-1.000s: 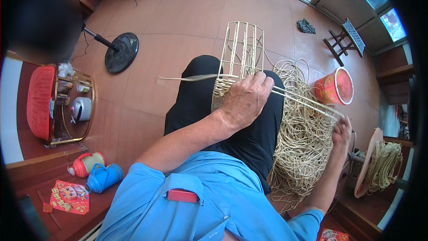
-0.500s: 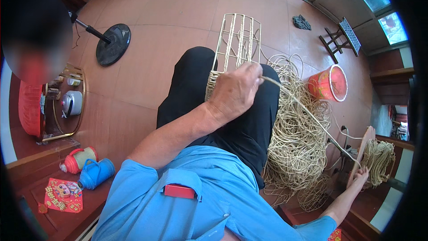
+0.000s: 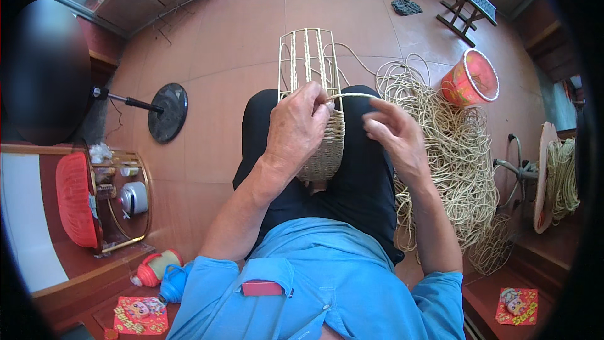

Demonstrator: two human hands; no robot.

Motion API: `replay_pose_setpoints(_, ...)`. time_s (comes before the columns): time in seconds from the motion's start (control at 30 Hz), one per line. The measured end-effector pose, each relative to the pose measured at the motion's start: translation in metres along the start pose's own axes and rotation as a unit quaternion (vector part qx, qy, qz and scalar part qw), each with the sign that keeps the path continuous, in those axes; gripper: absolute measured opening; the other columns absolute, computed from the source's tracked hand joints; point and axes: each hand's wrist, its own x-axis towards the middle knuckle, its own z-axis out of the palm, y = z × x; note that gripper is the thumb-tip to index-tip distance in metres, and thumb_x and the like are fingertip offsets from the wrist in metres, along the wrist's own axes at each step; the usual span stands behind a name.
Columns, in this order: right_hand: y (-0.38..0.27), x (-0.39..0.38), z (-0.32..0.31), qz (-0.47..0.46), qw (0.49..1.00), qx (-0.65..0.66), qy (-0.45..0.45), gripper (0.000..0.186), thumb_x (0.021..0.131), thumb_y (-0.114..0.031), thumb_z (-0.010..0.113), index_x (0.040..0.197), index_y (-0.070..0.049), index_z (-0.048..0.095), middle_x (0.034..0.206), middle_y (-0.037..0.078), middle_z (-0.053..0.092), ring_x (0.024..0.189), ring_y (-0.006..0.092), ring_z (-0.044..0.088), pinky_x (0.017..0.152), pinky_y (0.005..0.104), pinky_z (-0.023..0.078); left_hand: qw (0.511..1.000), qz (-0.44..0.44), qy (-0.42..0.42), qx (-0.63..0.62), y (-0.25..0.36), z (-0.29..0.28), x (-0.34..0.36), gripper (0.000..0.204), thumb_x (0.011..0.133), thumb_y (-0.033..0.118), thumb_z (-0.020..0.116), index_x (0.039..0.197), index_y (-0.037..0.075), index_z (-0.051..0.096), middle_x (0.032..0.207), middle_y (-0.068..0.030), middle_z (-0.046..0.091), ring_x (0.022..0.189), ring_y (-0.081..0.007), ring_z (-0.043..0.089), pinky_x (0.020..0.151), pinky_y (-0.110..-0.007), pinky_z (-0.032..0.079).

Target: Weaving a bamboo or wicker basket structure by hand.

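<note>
A half-woven basket (image 3: pixel 321 138) of pale cord on a slim frame rests between my black-trousered knees, its bare uprights pointing away from me. My left hand (image 3: pixel 301 123) grips its weaving at the edge of the bare part, fingers closed on a strand of cord (image 3: pixel 352 95) that runs out to the right. My right hand (image 3: pixel 393 138) is raised just below that strand, fingers loosely bent and apart; its index fingertip is close to the strand, and whether it touches I cannot tell.
A big tangle of cord (image 3: pixel 450 170) lies right of my legs, by a red bucket (image 3: pixel 465 82) and a spool (image 3: pixel 560 176). Further off are a small stool (image 3: pixel 465 12) and dark cloth (image 3: pixel 406 5). Leftward stand a pedestal base (image 3: pixel 167 113), a trolley with kettle (image 3: pixel 132 198) and flasks (image 3: pixel 173 280).
My right hand has come from the spool at the far right back beside the basket. My left hand still grips the basket. The view has swung round, bringing the scene more level.
</note>
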Motion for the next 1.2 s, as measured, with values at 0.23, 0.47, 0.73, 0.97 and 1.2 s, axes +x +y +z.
replay_pose_setpoints(0.23, 0.013, 0.031, 0.049, -0.028, 1.000, 0.013, 0.006, 0.065, 0.099, -0.020, 0.079, 0.152, 0.009, 0.054, 0.115, 0.020, 0.082, 0.103, 0.0194, 0.078, 0.092, 0.0337, 0.061, 1.000, -0.003, -0.012, -0.002, 0.000, -0.003, 0.003, 0.015, 0.098, 0.013, 0.077, 0.105, 0.000, 0.073, 0.087, -0.0152, 0.077, 0.079, -0.0229, 0.076, 0.076, -0.040, 0.060)
replay_pose_setpoints(0.47, -0.004, 0.033, 0.068, -0.002, 1.000, -0.002, 0.030, 0.060, 0.098, -0.011, 0.069, 0.153, 0.006, 0.052, 0.098, 0.014, 0.079, 0.093, 0.0138, 0.074, 0.085, 0.0322, 0.059, 0.978, -0.109, -0.007, -0.177, -0.014, -0.011, 0.007, 0.008, 0.103, 0.007, 0.076, 0.103, 0.002, 0.070, 0.083, -0.0031, 0.073, 0.077, -0.0074, 0.071, 0.065, -0.023, 0.057)
replay_pose_setpoints(0.73, -0.002, 0.036, 0.066, 0.043, 0.982, 0.185, 0.004, 0.067, 0.096, -0.005, 0.072, 0.157, 0.006, 0.047, 0.103, 0.006, 0.074, 0.089, 0.0122, 0.070, 0.079, 0.0296, 0.056, 0.996, -0.047, -0.003, -0.077, 0.001, -0.007, 0.002, 0.005, 0.100, 0.005, 0.078, 0.103, 0.001, 0.076, 0.088, -0.0060, 0.076, 0.077, -0.0104, 0.073, 0.070, -0.031, 0.059)
replay_pose_setpoints(0.97, -0.015, 0.030, 0.051, 0.131, 0.952, 0.274, -0.040, 0.068, 0.097, -0.007, 0.078, 0.157, 0.003, 0.048, 0.112, 0.004, 0.073, 0.101, 0.0131, 0.071, 0.087, 0.0297, 0.058, 0.997, 0.073, 0.029, 0.024, -0.004, 0.004, 0.005, 0.010, 0.096, 0.001, 0.075, 0.105, 0.003, 0.078, 0.098, -0.0112, 0.076, 0.084, -0.0237, 0.077, 0.076, -0.038, 0.059)
replay_pose_setpoints(1.2, 0.006, 0.034, 0.048, 0.140, 0.932, 0.333, -0.036, 0.053, 0.099, -0.010, 0.077, 0.146, 0.000, 0.054, 0.115, 0.006, 0.073, 0.098, 0.0133, 0.073, 0.080, 0.0284, 0.062, 0.996, 0.082, -0.004, 0.027, 0.000, 0.010, 0.010, 0.012, 0.094, -0.001, 0.072, 0.105, 0.004, 0.075, 0.095, -0.0123, 0.077, 0.085, -0.0272, 0.078, 0.077, -0.041, 0.059)
